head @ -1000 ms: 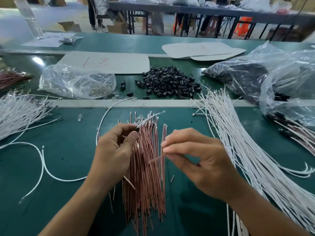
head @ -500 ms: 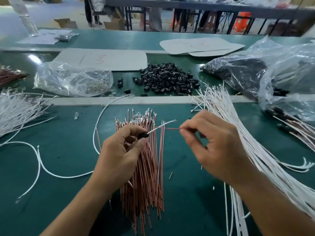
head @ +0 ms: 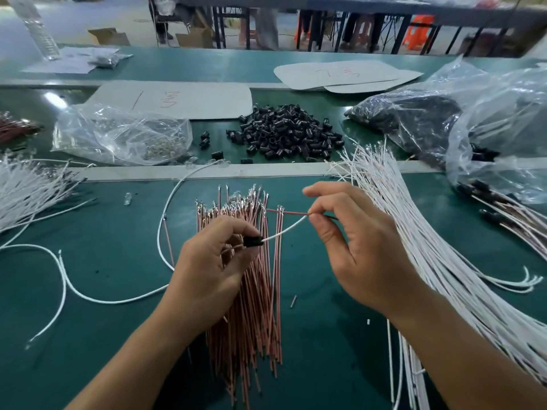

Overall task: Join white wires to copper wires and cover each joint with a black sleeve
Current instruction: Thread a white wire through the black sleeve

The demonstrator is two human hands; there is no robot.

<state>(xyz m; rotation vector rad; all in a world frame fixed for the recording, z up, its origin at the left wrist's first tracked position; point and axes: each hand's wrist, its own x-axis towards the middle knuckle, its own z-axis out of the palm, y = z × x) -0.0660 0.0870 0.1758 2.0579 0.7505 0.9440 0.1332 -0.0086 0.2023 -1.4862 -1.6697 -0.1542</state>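
Note:
My left hand [head: 213, 261] pinches a small black sleeve [head: 253, 241] above the bundle of copper wires [head: 251, 306] lying on the green table. A white wire [head: 284, 230] comes out of the sleeve and runs up right to my right hand [head: 355, 247]. That hand pinches the white wire's end together with one copper wire [head: 288, 213], which points left from the fingertips. A pile of loose black sleeves [head: 284, 131] lies beyond the grey divider strip. A large fan of white wires [head: 429, 247] spreads along the right side.
A clear bag of small metal parts [head: 124, 134] lies at the back left, and plastic bags [head: 473, 119] with dark parts at the back right. More white wires [head: 26, 187] lie at the left, and a long loose white wire [head: 88, 294] curves across the mat.
My right hand has lifted a copper wire from the bundle and moved up and right. The white wire now stretches from the sleeve in my left hand to my right fingertips.

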